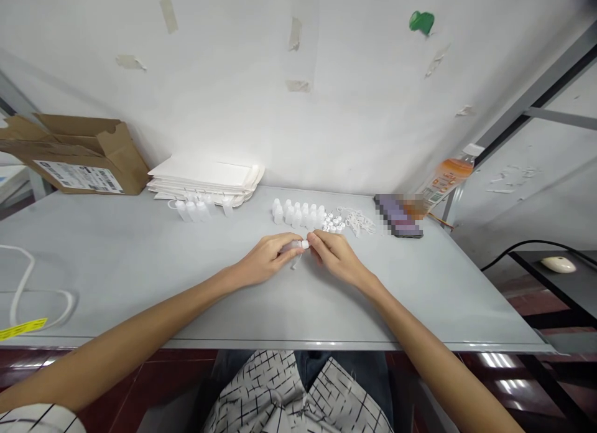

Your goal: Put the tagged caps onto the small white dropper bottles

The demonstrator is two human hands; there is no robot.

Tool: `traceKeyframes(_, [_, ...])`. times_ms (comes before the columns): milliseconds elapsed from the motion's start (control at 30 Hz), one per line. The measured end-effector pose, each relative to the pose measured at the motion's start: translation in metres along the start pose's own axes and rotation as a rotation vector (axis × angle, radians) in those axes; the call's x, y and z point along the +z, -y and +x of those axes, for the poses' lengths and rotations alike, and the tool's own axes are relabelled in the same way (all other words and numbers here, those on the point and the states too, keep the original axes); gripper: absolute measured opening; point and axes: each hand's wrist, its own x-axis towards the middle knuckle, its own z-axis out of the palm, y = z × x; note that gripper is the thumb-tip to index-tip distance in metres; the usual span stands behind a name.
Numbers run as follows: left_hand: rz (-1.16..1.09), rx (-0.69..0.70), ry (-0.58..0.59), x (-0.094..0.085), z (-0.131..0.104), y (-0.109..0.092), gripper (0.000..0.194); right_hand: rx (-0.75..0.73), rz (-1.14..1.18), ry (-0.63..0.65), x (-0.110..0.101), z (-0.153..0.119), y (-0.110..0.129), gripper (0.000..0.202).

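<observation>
A small translucent plastic bottle [290,246] lies sideways in my left hand [268,257], its white cap [305,244] pointing right. My right hand [334,254] is closed with its fingertips pinched at the cap end; whether they grip the cap or something smaller I cannot make out. A short white cord [295,262] dangles below the bottle. Just beyond my hands stand rows of similar small bottles [297,215]. Beside them are a cluster of small white caps [334,223] and a heap of white cords [358,221].
More capped bottles [192,210] stand at the left before a stack of white sheets [205,175]. A cardboard box [79,156] sits at the back left. At the right are a phone [396,215] and a drink bottle [445,181]. A white cable [23,284] lies at the left.
</observation>
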Motion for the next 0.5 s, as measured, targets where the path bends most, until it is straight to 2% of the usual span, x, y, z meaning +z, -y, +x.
traceKeyframes(133, [0.018,-0.038,0.021,-0.0030,-0.0017,-0.0045,0.041,0.011,0.130,0.071,-0.0006,-0.0011,0.0037,0.039])
traceKeyframes(300, [0.026,-0.009,0.030,-0.0023,-0.0036,-0.0055,0.038,0.083,0.120,0.106,0.0029,-0.0011,0.0001,0.059])
traceKeyframes(367, [0.027,-0.014,0.026,-0.0013,-0.0036,-0.0038,0.038,0.081,0.110,0.088,0.0014,-0.0007,-0.0007,0.060])
traceKeyframes(500, [0.050,-0.022,0.006,-0.0003,-0.0037,-0.0020,0.036,0.038,0.135,0.051,-0.0041,-0.0002,0.0036,0.042])
